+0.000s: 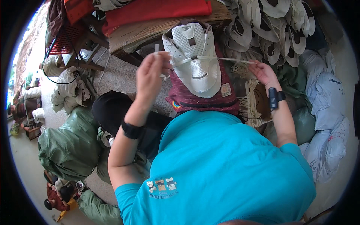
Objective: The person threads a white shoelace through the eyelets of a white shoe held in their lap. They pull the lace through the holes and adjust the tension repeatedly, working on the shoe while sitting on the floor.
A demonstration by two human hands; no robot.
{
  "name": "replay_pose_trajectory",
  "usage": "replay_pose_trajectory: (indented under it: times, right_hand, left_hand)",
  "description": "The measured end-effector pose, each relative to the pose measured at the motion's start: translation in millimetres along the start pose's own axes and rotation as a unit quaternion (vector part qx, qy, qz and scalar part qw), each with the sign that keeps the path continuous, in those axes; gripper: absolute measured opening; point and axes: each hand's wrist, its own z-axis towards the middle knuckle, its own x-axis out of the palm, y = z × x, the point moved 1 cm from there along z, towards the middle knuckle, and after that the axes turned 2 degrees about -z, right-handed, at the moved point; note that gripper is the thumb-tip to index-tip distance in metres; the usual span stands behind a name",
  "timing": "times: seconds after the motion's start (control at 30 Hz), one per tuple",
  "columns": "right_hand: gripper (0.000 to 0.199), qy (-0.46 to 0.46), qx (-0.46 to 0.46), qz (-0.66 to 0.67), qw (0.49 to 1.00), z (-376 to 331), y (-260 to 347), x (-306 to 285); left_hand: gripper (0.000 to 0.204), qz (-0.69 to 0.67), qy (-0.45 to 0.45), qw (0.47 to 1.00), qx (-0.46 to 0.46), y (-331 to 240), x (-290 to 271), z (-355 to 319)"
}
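Note:
A white shoe upper [207,80] with a mesh tongue rests on dark red striped cloth [180,88] over my lap, its rounded toe end toward me. A white shoelace [228,59] runs across the upper at the lower eyelets and is drawn out to both sides. On the left, my left hand [152,71] is closed on one part of the lace, close to the upper's edge; a short white end sticks up by its fingers. Farther out to the right, my right hand [265,73] pinches the lace, which is stretched nearly straight.
Beyond the upper stands a wooden bench [146,32] with red cloth [157,15] on it. Several pale uppers [240,32] hang at the far right. Loose laces [252,101] dangle beside my right arm. Green sacks [67,146] lie left, white sacks [330,101] right. Another person [58,197] is at lower left.

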Motion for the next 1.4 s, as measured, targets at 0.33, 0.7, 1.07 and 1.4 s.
replay_pose_trajectory:
  times: [0.33, 0.7, 1.07, 1.4]
  right_hand:
    - [0.019, -0.265, -0.045, 0.254, 0.929, 55.2, 35.5, -265.5]
    - [0.028, -0.003, -0.115, -0.293, 0.949, -24.9, 5.9, 32.7]
    - [0.024, 0.277, -0.205, -0.430, 0.835, -108.4, -5.8, 197.5]
    - [0.014, 0.272, -0.353, -0.373, 0.814, -120.3, -12.6, 204.8]
  left_hand:
    - [0.039, 0.095, 0.102, 0.982, -0.125, 14.8, 29.1, -20.2]
    - [0.035, 0.068, 0.064, 0.984, -0.151, 10.7, 35.2, -9.3]
    - [0.035, 0.143, 0.073, 0.972, -0.169, -0.5, 36.1, 7.2]
    - [0.033, 0.484, 0.120, 0.824, 0.269, -45.5, 33.2, 18.2]
